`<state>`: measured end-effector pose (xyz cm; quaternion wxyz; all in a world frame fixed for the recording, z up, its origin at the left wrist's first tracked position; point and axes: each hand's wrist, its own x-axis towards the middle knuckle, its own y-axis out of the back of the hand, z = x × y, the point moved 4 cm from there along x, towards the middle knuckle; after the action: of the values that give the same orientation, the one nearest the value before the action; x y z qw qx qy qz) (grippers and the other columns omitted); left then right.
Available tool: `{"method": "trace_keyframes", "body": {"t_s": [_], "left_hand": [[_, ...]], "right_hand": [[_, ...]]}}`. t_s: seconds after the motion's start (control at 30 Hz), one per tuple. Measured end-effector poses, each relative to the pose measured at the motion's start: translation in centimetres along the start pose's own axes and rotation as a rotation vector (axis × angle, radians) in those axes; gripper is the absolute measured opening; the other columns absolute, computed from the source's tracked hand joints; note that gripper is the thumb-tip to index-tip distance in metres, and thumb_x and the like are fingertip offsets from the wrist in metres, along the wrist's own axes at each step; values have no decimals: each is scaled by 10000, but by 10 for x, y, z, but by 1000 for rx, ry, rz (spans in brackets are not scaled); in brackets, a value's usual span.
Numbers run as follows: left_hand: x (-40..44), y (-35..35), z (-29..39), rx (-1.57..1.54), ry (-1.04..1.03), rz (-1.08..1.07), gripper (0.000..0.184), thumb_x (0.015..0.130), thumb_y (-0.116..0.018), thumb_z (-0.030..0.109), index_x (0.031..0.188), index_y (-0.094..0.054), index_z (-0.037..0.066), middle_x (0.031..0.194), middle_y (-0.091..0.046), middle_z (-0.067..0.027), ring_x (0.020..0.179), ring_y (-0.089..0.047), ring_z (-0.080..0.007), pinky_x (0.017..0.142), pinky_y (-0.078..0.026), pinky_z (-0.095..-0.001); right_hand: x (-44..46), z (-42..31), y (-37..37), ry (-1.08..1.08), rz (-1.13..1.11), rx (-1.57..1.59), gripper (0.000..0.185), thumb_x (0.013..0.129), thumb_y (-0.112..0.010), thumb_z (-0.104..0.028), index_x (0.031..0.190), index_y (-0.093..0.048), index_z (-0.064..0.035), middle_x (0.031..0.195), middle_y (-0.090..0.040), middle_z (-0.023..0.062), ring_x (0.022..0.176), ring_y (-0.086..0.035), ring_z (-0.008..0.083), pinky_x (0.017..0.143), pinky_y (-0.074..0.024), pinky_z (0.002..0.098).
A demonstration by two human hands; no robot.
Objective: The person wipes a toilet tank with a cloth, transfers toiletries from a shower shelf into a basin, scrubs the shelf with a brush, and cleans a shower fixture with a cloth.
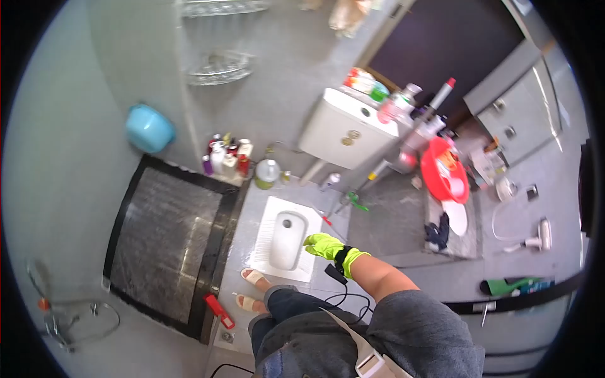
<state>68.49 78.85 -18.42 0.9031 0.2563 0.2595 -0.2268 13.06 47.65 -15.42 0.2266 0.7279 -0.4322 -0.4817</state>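
My right hand (325, 246) wears a bright yellow-green rubber glove, with a black strap (341, 258) round the wrist. It hangs over the right edge of the white squat toilet (297, 222), its fingers loosely bent and slightly apart; no held object shows. A thin rod with a red part (326, 220) lies on the floor just beyond the glove. My left hand is out of view. Light-coloured sandals (253, 277) are on my feet, close to the toilet's near edge. A black cable (360, 303) loops beside my body.
Left lies a dark shower floor (167, 233) with a raised edge; a red brush-like object (218, 311) rests there. Bottles (228, 157) and a clear jug (267, 172) stand by the wall. Beyond the toilet are the cistern (345, 133), a long-handled tool (413, 132) and a red basin (442, 171).
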Motion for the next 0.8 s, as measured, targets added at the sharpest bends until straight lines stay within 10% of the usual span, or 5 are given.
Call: {"method": "trace_keyframes", "body": {"t_s": [0.27, 0.5, 0.6, 0.63, 0.8], "left_hand": [[1, -62, 29, 18, 12, -184, 641, 924, -522, 397, 1446, -412, 43, 1430, -478, -151, 1269, -492, -311, 1064, -401, -492], [-26, 67, 26, -236, -55, -8, 683, 940, -464, 533, 1406, -466, 34, 1387, -511, -143, 1211, -524, -338, 1034, -418, -497], [-90, 182, -2, -537, -159, 69, 716, 947, -439, 591, 1389, -490, 30, 1369, -524, -140, 1186, -538, -350, 1021, -426, -500], [-133, 180, 20, -539, -135, 252, 687, 907, -503, 600, 1280, -529, 23, 1219, -537, -122, 1045, -537, -320, 915, -441, -483], [-177, 167, 28, -228, 118, 943, 639, 739, -771, 616, 831, -603, 6, 638, -410, 3, 550, -288, -170, 486, -296, -403]], "right_hand": [[-150, 143, 82, -506, 533, -207, 523, 794, -709, -351, 1273, -611, -165, 1352, -530, 252, 1238, -502, 440, 1043, -422, 504], [-288, 276, 187, -928, 905, -425, 673, 797, -683, -464, 1308, -580, -39, 1271, -607, 217, 1215, -518, 425, 1056, -391, 486], [-304, 334, 182, -669, 945, 388, 826, 844, -736, -236, 1531, -290, -123, 1393, -504, 163, 1118, -591, 324, 820, -519, 421], [-298, 293, 186, -630, 996, 945, 861, 864, -725, -154, 1559, -216, -154, 1321, -556, 123, 1014, -634, 278, 620, -573, 407], [-242, 304, 185, -485, 761, 864, 704, 889, -677, -230, 1484, -313, -138, 1288, -580, 136, 1024, -628, 290, 707, -545, 405]]}}
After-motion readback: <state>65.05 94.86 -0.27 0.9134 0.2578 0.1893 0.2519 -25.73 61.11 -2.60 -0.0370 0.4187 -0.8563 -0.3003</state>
